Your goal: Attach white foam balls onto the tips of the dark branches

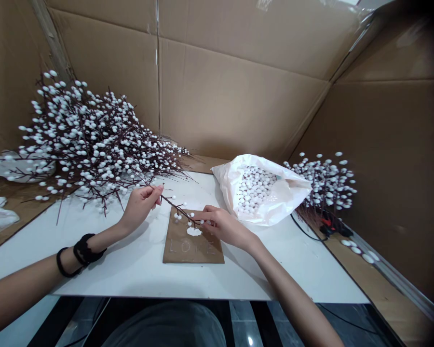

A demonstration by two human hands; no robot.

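Note:
A thin brown artificial berry branch (176,206) with white berries slants over a brown cardboard square (193,251) on the white table. My left hand (143,202) pinches its upper stem end. At the lower, berried end is my right hand (227,225), its fingers closed around a twig tip or a white berry; the exact contact is partly hidden. Just under that end, a white blob (194,232), glue-like in look, lies on the cardboard. Pale letters are written below the blob. An opened white plastic bag (226,185) full of loose white berries stands beyond my right hand.
A large heap of berry branches (90,130) fills the back left of the white table (137,274). A smaller bunch (327,180) is at the right, near a black cable (307,233) and several white discs (356,250). Cardboard walls (238,86) enclose the back and sides.

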